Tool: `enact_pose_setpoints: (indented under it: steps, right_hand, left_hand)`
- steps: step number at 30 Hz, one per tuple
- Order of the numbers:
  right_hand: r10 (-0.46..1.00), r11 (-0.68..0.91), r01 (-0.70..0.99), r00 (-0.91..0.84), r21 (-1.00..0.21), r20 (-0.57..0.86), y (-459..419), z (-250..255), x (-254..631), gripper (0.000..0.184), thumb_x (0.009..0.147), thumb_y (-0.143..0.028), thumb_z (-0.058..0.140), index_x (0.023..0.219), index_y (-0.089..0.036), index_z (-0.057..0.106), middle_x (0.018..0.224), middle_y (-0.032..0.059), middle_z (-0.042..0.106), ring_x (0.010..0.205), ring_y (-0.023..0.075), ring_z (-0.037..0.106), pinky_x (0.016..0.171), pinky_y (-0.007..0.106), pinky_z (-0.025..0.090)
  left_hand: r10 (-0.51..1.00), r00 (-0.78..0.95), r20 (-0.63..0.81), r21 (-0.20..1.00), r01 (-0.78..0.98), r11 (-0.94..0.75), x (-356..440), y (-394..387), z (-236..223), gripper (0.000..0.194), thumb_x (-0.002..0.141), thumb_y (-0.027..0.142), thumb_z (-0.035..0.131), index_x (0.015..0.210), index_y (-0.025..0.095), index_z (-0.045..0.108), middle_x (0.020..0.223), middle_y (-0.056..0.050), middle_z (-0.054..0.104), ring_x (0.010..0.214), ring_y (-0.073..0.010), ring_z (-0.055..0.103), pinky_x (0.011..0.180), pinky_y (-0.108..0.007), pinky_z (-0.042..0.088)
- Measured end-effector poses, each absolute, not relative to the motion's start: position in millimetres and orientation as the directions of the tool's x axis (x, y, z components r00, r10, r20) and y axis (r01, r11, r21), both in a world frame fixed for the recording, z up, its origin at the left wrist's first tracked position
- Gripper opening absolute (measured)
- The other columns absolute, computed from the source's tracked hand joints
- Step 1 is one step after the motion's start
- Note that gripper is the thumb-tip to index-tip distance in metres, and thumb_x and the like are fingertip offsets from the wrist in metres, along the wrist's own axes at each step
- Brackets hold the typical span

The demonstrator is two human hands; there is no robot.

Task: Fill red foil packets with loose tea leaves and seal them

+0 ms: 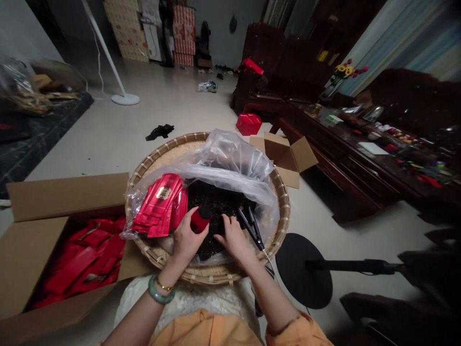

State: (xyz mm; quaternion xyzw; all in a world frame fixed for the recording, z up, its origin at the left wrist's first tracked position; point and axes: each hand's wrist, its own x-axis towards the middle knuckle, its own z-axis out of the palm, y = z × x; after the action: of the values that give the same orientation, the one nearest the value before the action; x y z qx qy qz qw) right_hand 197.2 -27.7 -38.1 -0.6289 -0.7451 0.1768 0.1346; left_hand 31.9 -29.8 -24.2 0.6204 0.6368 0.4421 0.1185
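My left hand [187,239] is closed around a small red pouch [200,221], held upright with its dark top facing away from me. Beside it, my right hand [235,239] reaches down to the dark loose leaves [216,196], its thumb and forefinger apart; the other fingers are partly hidden. The leaves lie in a clear plastic bag [239,175] spread inside a round woven bamboo tray [284,204]. A fanned pile of flat red pouches [157,206] rests on the bag at the left. A black hair-straightener-like sealing tool [253,230] lies half spread right of my right hand.
Left of the tray stands an open cardboard box [32,254] full of red pouches. Another open box [288,156] and a red package [249,124] sit beyond it. A black round stand base [304,269] is at right, near a cluttered dark wooden table [345,158].
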Motion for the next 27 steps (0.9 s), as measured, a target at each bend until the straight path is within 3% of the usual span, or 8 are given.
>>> enact_pose_setpoints:
  steps: [3,11,14,17,19,22,25,27]
  right_hand:
    - [0.982,0.178,0.912,-0.19,-0.37,0.005,-28.0,-43.8,182.0,0.065,0.07,-0.022,0.069,0.128,-0.017,0.039,0.115,0.0168,0.048,0.107,0.0302,0.049,0.088,0.043,0.043]
    - [0.972,0.149,0.904,-0.208,-0.402,-0.107,-13.9,-42.0,186.9,0.038,0.071,-0.012,0.06,0.106,-0.02,0.049,0.102,0.0078,0.05,0.093,0.0209,0.053,0.08,0.033,0.044]
    - [0.974,0.149,0.87,-0.212,-0.47,-0.083,-10.8,-43.1,191.2,0.038,0.069,-0.009,0.058,0.105,-0.02,0.053,0.1,0.0065,0.052,0.091,0.0191,0.053,0.081,0.032,0.044]
    - [0.988,0.09,0.758,-0.151,-0.646,-0.04,-5.7,-42.7,197.1,0.034,0.064,-0.006,0.054,0.094,-0.02,0.059,0.091,0.0036,0.057,0.086,0.0179,0.054,0.08,0.032,0.044]
    - [0.997,-0.009,0.584,-0.058,-0.812,-0.053,-2.5,-41.9,201.4,0.029,0.061,-0.008,0.052,0.086,-0.019,0.06,0.08,0.0002,0.058,0.076,0.0161,0.055,0.072,0.03,0.046]
    - [0.974,-0.226,0.097,0.016,-0.969,-0.225,-1.5,-39.2,205.8,0.025,0.058,-0.016,0.055,0.083,-0.019,0.057,0.068,-0.0046,0.055,0.058,0.0118,0.05,0.053,0.024,0.044]
    - [0.927,-0.369,-0.364,-0.081,-0.855,-0.366,-6.1,-33.4,207.1,0.031,0.054,-0.015,0.058,0.084,-0.02,0.053,0.07,-0.005,0.057,0.058,0.0103,0.053,0.049,0.02,0.041]
    - [0.908,-0.411,-0.521,-0.164,-0.748,-0.385,-10.5,-27.7,207.4,0.032,0.055,-0.013,0.057,0.085,-0.021,0.052,0.075,-0.0026,0.06,0.065,0.0119,0.058,0.054,0.021,0.045]
  left_hand:
    - [0.891,-0.19,0.411,0.717,0.671,-0.188,32.2,-32.1,-25.3,0.051,0.07,0.027,0.067,0.118,0.016,0.052,0.11,-0.01,0.065,0.098,-0.0236,0.063,0.086,-0.036,0.051]
    - [0.894,-0.188,0.407,0.736,0.647,-0.198,31.4,-33.4,-27.7,0.054,0.07,0.028,0.067,0.12,0.015,0.05,0.112,-0.012,0.063,0.101,-0.0245,0.061,0.088,-0.038,0.05]
    - [0.903,-0.188,0.387,0.745,0.641,-0.186,32.0,-33.6,-28.2,0.054,0.07,0.028,0.067,0.12,0.017,0.05,0.112,-0.011,0.063,0.1,-0.0245,0.062,0.088,-0.039,0.05]
    - [0.911,-0.186,0.368,0.749,0.639,-0.172,31.1,-33.5,-27.5,0.054,0.07,0.028,0.067,0.12,0.017,0.049,0.111,-0.011,0.063,0.099,-0.0242,0.062,0.087,-0.038,0.051]
    - [0.914,-0.185,0.363,0.751,0.638,-0.169,30.0,-33.6,-27.1,0.054,0.07,0.028,0.067,0.12,0.017,0.049,0.111,-0.011,0.063,0.099,-0.0242,0.062,0.086,-0.038,0.051]
    - [0.913,-0.187,0.363,0.758,0.629,-0.172,28.9,-33.9,-27.3,0.054,0.07,0.029,0.067,0.12,0.017,0.049,0.11,-0.011,0.063,0.098,-0.024,0.062,0.086,-0.038,0.051]
    - [0.911,-0.18,0.37,0.764,0.617,-0.188,30.0,-34.5,-27.8,0.054,0.07,0.029,0.067,0.12,0.016,0.049,0.11,-0.011,0.063,0.098,-0.0237,0.062,0.086,-0.038,0.051]
    - [0.91,-0.164,0.381,0.763,0.611,-0.21,31.7,-34.9,-27.9,0.054,0.071,0.028,0.067,0.12,0.016,0.049,0.111,-0.012,0.063,0.099,-0.0236,0.061,0.087,-0.038,0.05]
